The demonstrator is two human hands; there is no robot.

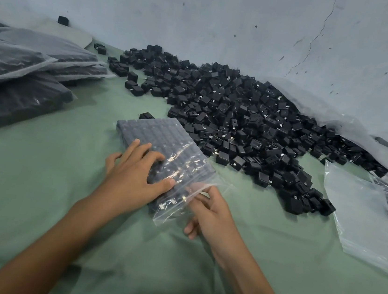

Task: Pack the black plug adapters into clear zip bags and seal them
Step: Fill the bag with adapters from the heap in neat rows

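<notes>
A clear zip bag (pixel 155 137) packed with rows of black plug adapters lies flat on the green cloth in the middle of the view. My left hand (pixel 133 171) rests flat on the bag's near half, fingers spread and pressing down. My right hand (pixel 209 210) pinches the bag's open mouth edge (pixel 180 208) at its near right corner. A large heap of loose black plug adapters (pixel 240 118) spreads behind and to the right of the bag.
Several filled bags (pixel 26 72) are stacked at the left. Empty clear zip bags (pixel 360 216) lie at the right edge. A large plastic sheet (pixel 327 109) lines the wall behind the heap. A single adapter (pixel 146 116) sits by the bag's far corner.
</notes>
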